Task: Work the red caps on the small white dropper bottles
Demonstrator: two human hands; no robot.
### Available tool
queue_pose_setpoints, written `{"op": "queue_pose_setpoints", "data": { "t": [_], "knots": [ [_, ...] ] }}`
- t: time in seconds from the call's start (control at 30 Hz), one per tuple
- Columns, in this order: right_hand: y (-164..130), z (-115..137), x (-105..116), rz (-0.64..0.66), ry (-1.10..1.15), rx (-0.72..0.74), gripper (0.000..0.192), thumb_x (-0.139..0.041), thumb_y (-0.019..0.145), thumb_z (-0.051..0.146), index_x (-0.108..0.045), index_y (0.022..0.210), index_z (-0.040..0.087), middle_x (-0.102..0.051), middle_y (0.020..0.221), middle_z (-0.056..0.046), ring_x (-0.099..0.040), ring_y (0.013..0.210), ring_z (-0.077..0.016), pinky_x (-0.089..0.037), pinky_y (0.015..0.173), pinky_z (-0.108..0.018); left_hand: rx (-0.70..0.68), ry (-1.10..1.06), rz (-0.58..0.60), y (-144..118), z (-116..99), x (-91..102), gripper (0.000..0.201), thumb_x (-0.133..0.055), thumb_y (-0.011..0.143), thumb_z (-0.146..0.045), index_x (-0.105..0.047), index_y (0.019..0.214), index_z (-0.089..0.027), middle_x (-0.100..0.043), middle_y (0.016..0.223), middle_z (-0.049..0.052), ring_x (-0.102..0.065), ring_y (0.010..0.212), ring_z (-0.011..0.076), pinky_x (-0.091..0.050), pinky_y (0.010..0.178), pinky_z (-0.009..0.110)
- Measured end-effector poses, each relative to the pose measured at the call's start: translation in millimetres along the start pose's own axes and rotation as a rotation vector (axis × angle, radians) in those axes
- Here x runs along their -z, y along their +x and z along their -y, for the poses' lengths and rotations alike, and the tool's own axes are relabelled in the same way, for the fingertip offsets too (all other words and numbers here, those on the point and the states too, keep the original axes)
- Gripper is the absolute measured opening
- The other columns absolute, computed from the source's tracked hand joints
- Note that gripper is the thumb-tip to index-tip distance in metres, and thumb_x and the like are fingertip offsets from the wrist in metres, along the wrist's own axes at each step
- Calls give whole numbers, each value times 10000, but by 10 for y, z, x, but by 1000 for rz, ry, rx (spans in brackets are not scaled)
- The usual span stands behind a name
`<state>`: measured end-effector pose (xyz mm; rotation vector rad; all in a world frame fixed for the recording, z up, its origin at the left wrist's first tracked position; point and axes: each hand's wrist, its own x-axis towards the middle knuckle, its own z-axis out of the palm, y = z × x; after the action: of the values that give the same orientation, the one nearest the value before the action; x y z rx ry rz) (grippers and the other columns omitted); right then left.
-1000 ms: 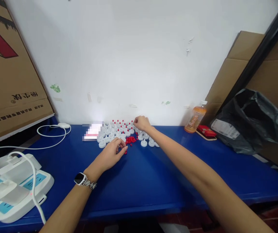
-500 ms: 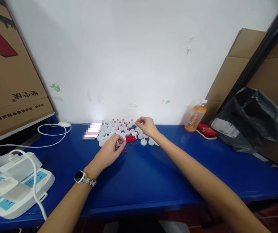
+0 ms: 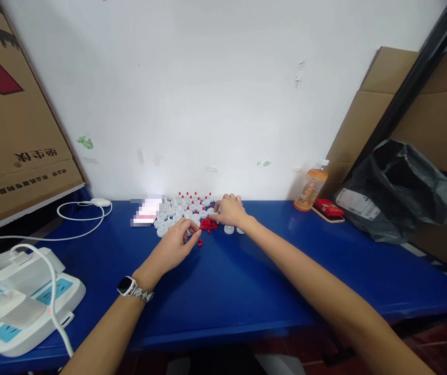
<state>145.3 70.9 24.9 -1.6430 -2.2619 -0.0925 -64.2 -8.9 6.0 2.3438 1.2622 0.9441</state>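
Observation:
Many white spouted bottle caps point(image 3: 163, 229) stand on the blue table, several at the back topped with small red tips point(image 3: 187, 196). A pile of loose red tips point(image 3: 208, 224) lies in front of them, between my hands. My left hand point(image 3: 177, 240) is at the pile's left edge, thumb and index finger pressed together; what they pinch is too small to make out. My right hand point(image 3: 231, 211) reaches over the caps right of the pile, its bent fingers closed around a white cap that they mostly hide. A couple of stray red tips point(image 3: 200, 242) lie near my left fingertips.
A phone-like item point(image 3: 149, 210), partly blurred, lies left of the caps. A white power strip point(image 3: 67, 299) with cables occupies the left. An orange drink bottle point(image 3: 309, 188), a red box point(image 3: 329, 208) and a dark plastic bag point(image 3: 395, 192) stand right. A wall closes the back.
My right hand has come down and slightly left, from beside the back row of red-tipped caps to the white caps right of the pile. My left hand has hardly moved.

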Motion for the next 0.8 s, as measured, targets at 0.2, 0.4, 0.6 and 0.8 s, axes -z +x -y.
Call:
{"op": "queue_pose_setpoints", "data": {
  "t": [0.2,0.4,0.6,0.8],
  "knots": [
    [48,-69,-49,-7,91,28,254,-722,767,447,-749,753,195,-686,933,-118,-527,1023,-302,-329,909,-416,-17,5,-4,-4,13,6,262,-452,956,-424,-589,905,-206,-597,913,34,-549,750,169,-452,718,320],
    [-86,-14,159,-79,582,-94,377,-663,801,544,-712,703,183,-628,643,4,-566,722,-166,-371,770,-299,-25,9,-138,-14,-65,47,250,-490,952,-386,-550,1139,-232,-545,1137,57,-558,928,185,-471,820,328],
    [-417,383,72,19,1021,3,498,-573,837,605,-608,611,163,-474,540,40,-410,533,-102,-288,535,-245,-86,-33,-191,-27,-136,-6,379,-524,948,-409,-464,1286,-250,-520,1229,78,-539,1067,211,-459,911,348],
    [-595,573,-47,-32,1023,3,494,-407,971,486,-626,666,165,-609,645,-13,-567,659,-148,-409,659,-266,-62,-67,-160,-26,-67,11,300,-355,1014,-401,-477,1203,-203,-573,1139,89,-548,1059,215,-433,937,369]
  ]
}}
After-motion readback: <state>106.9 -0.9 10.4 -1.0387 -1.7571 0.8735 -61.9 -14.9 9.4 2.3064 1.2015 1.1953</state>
